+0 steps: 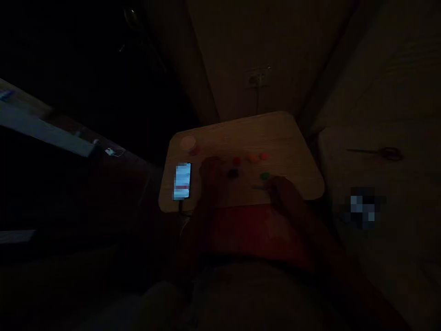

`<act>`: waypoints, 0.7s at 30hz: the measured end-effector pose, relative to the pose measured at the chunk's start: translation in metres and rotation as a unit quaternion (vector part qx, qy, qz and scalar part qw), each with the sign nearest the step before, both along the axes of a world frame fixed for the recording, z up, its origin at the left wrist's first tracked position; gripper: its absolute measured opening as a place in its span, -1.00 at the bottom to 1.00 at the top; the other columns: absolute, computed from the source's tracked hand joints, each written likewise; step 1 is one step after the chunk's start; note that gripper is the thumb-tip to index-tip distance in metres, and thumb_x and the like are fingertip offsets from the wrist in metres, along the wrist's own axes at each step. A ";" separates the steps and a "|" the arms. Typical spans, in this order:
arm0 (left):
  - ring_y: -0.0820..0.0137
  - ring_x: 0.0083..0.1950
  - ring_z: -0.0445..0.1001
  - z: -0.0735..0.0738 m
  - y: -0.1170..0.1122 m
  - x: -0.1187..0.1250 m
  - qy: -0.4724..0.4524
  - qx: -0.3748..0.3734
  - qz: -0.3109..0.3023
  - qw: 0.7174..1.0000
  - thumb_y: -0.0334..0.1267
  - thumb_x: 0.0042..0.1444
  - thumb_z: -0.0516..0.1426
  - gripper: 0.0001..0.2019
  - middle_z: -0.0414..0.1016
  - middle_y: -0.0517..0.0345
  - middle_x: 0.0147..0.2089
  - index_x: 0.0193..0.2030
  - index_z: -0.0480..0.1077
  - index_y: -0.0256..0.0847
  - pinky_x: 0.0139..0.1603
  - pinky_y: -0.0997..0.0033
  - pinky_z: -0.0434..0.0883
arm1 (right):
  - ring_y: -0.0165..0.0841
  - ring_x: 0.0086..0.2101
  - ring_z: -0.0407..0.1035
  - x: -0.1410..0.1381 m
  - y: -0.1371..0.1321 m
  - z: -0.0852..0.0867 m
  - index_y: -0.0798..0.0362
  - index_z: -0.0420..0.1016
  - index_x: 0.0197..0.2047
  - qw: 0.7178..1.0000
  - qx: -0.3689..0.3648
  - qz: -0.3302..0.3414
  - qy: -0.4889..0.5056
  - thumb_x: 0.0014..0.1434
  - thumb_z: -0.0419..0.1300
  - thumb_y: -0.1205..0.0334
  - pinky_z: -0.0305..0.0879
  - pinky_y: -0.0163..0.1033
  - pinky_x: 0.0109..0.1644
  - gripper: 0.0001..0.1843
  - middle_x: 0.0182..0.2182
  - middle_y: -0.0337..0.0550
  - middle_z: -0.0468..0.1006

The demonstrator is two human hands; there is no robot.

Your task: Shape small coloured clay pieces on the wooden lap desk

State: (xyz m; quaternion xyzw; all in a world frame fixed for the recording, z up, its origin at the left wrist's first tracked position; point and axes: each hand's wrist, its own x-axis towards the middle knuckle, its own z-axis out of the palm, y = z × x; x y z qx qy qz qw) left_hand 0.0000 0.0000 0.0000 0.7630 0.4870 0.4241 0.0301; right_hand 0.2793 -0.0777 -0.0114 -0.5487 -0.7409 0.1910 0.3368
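The scene is very dark. A small green piece lies on the wooden tray table, just beyond my right hand. That hand rests on the near right part of the table; I cannot tell whether its fingers are spread or pinched, nor whether they touch the green piece.

My left hand rests on the table further left, fingers pointing away from me; whether it is spread or closed I likewise cannot tell. A dark piece lies just beside it, between the two hands. Beyond that, a red piece, an orange piece and a second red-orange piece sit in a loose row, apart from one another.

To the left of my left hand a lit phone lies flat near the table's left edge. A pale round object stands at the far left corner. Scissors lie on the light bedding to the right, well apart from the table.
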 end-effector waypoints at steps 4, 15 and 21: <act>0.15 0.08 0.46 0.002 -0.020 0.019 0.052 -0.023 -0.047 0.997 -0.30 0.34 0.10 -0.85 0.55 0.00 0.00 -0.06 0.51 -0.14 0.22 0.06 0.39 | -0.16 -0.34 0.45 0.010 -0.004 0.013 -0.02 0.39 -0.18 0.999 -0.018 -0.028 0.026 0.39 0.03 0.14 0.22 -0.11 -0.25 -0.83 -0.31 0.02 0.62; 0.01 0.28 0.42 -0.003 -0.025 0.108 0.096 -0.150 -0.109 0.978 -0.17 0.32 0.30 -0.70 0.42 -0.19 0.23 0.10 0.44 -0.22 0.36 -0.06 0.41 | -0.23 -0.45 0.40 0.036 0.018 0.007 -0.05 0.44 -0.25 0.985 -0.048 -0.142 0.090 0.33 0.10 -0.12 0.17 -0.16 -0.33 -0.67 -0.45 -0.12 0.58; 0.08 0.19 0.46 -0.006 -0.016 0.109 0.141 -0.173 -0.143 0.964 -0.24 0.44 0.17 -0.83 0.50 -0.12 0.13 0.03 0.54 -0.24 0.31 -0.01 0.44 | -0.22 -0.41 0.44 0.039 0.015 0.001 -0.04 0.48 -0.24 0.983 -0.056 -0.151 0.088 0.33 0.13 -0.15 0.20 -0.17 -0.31 -0.64 -0.43 -0.13 0.60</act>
